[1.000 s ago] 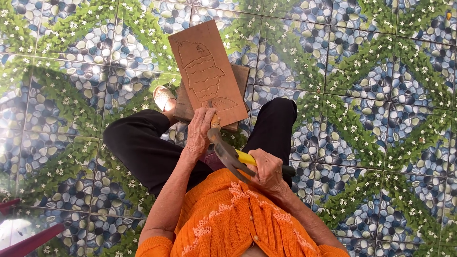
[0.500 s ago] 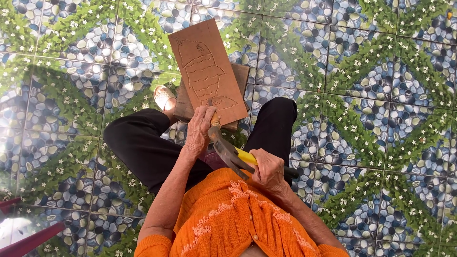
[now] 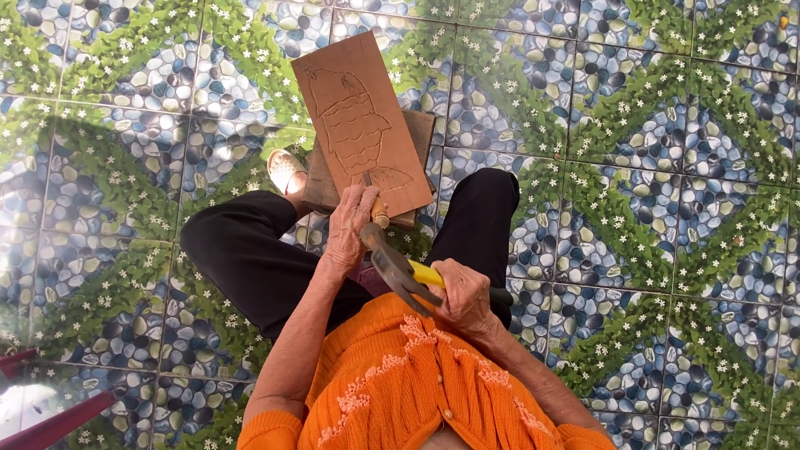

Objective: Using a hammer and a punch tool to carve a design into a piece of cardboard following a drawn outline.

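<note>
A brown wooden board (image 3: 360,122) with a carved fish outline leans on a darker wooden block (image 3: 321,182) on the floor between my legs. My left hand (image 3: 350,223) grips a wooden-handled chisel (image 3: 379,211), its tip against the board's lower edge. My right hand (image 3: 462,293) holds a hammer by its yellow handle (image 3: 425,273), and the grey hammer head (image 3: 385,252) is right at the chisel's butt end.
The floor is tiled with blue pebble and green leaf patterns (image 3: 633,167). My black trouser legs (image 3: 242,254) spread either side of the block, one sandalled foot (image 3: 286,171) beside it. A red bar (image 3: 50,421) shows at the lower left corner.
The hammer head has come down toward the chisel's end. Left hand, chisel and board stay in place.
</note>
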